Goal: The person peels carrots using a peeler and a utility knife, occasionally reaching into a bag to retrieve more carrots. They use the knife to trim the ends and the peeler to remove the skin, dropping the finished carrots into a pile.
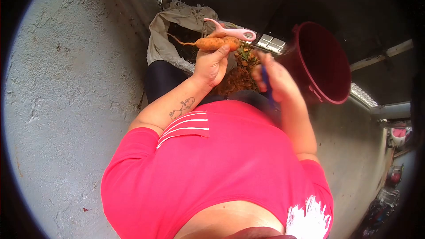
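Observation:
My left hand is closed around an orange carrot with a long thin root tip pointing left. Just behind the carrot is a pink peeler, lying across the fingers of the same hand. To the right, my right hand is blurred by motion and closed on a slim blue object, whose exact kind is unclear. Below and between the hands lies a heap of orange peelings with green bits.
A whitish sack stands open behind my left hand. The large dark red bucket is tilted in view at the right. A rough grey wall runs along the left. White grid-like openings show between sack and bucket.

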The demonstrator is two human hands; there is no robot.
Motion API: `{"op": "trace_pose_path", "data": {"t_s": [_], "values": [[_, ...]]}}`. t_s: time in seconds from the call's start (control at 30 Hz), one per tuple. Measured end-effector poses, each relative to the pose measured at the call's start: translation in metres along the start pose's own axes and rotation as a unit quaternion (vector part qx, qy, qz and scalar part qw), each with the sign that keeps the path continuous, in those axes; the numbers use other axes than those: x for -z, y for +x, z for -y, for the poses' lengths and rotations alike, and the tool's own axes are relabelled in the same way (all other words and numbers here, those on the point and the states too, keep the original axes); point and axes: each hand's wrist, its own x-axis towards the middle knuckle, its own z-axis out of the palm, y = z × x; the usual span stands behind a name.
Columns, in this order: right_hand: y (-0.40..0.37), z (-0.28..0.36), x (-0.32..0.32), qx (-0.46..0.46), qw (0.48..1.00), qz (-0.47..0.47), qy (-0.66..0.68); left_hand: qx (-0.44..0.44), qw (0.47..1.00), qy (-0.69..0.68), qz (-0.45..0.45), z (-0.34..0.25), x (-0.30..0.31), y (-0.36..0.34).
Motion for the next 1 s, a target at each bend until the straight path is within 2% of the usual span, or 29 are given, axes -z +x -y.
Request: {"op": "trace_pose_path", "data": {"t_s": [0.03,0.13,0.23,0.33,0.6,0.7,0.8,0.83,0.9,0.93,0.97,1.0], "values": [[-0.001,-0.002,-0.009,-0.028,0.999,0.027,0.036,-0.016,1.000,-0.014,-0.002,0.003,-0.001,0.000],[0.006,-0.012,-0.019,0.006,0.986,0.100,0.134,-0.030,0.999,-0.032,0.003,0.003,-0.006,-0.004],[0.013,-0.020,-0.024,0.067,0.981,0.101,0.152,-0.019,0.998,-0.054,0.008,0.008,-0.004,-0.009],[0.016,-0.021,-0.028,0.086,0.981,0.084,0.152,-0.005,0.998,-0.061,0.015,0.008,-0.004,-0.011],[0.019,-0.025,-0.025,0.024,0.962,0.110,0.248,-0.002,0.993,0.007,0.119,0.000,0.001,-0.009],[0.020,-0.024,-0.024,-0.004,0.955,0.104,0.277,-0.043,0.979,0.093,0.178,-0.001,0.010,-0.004],[0.018,-0.020,-0.024,-0.029,0.961,0.071,0.266,-0.014,0.984,0.048,0.174,0.000,0.010,-0.004],[0.018,-0.019,-0.024,-0.036,0.964,0.059,0.255,0.008,0.993,0.027,0.112,-0.001,0.009,-0.001],[0.022,-0.021,-0.018,-0.143,0.944,0.063,0.289,0.052,0.998,-0.015,-0.012,-0.009,0.010,0.012],[0.024,-0.021,-0.015,-0.195,0.930,0.064,0.305,0.048,0.997,0.046,-0.025,-0.010,0.019,0.019],[0.021,-0.021,-0.015,-0.183,0.942,0.071,0.271,0.051,0.979,0.192,-0.034,-0.012,0.028,0.026],[0.015,-0.018,-0.017,-0.120,0.972,0.078,0.187,0.052,0.940,0.335,-0.043,-0.016,0.034,0.031]]}}
